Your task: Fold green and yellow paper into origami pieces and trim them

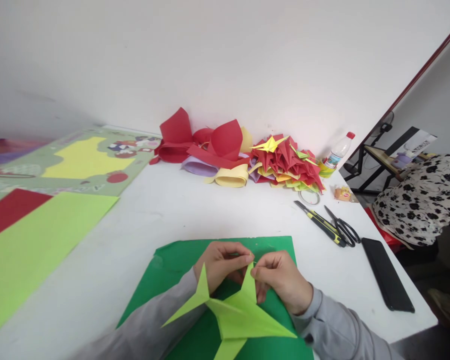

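Note:
A folded light green paper shape point(240, 315) with several long points lies over a dark green sheet point(187, 255) at the near middle of the table. My left hand point(221, 262) pinches the tip of its upper point between thumb and finger. Close on the right, my right hand point(281, 277) has its thumb and forefinger closed on the same point, just below the tip. The two hands nearly touch. Another point of the paper rises in front of my left wrist.
Red, purple and yellow folded papers point(217, 145) line the wall. Right of them stand a bottle point(337, 152), scissors point(343, 227), a cutter point(320, 222) and a black phone-like slab point(387, 274). Paper sheets point(48, 245) lie left. A person in patterned clothing point(423, 195) is at the right.

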